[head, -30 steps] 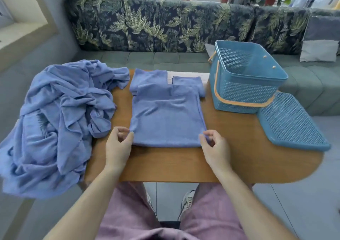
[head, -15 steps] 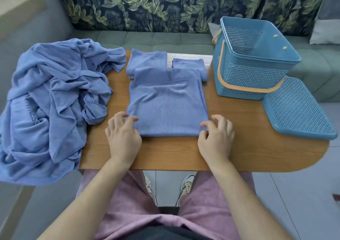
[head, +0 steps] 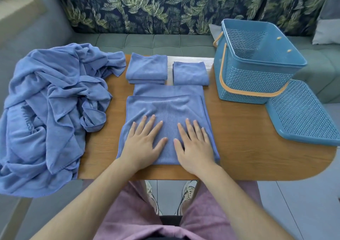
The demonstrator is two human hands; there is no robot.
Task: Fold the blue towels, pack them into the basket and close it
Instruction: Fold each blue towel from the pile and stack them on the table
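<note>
A half-folded blue towel lies flat in the middle of the wooden table. My left hand and my right hand rest palm down on its near half, fingers spread, holding nothing. Behind it sit two folded blue towels, one stack at the back left and a smaller one beside it. A heap of unfolded blue towels covers the table's left end and hangs over its edge. The blue basket stands open at the back right, its orange handle lowered. Its blue perforated lid lies beside it.
A sofa with a leaf-patterned backrest runs behind the table, with a grey cushion at the far right. Bare wood shows to the right of the towel, in front of the basket. My knees and shoes are below the near table edge.
My hands let go of the towel's near corners and moved inward onto its top, now pressing flat. The camera has tilted down and closer.
</note>
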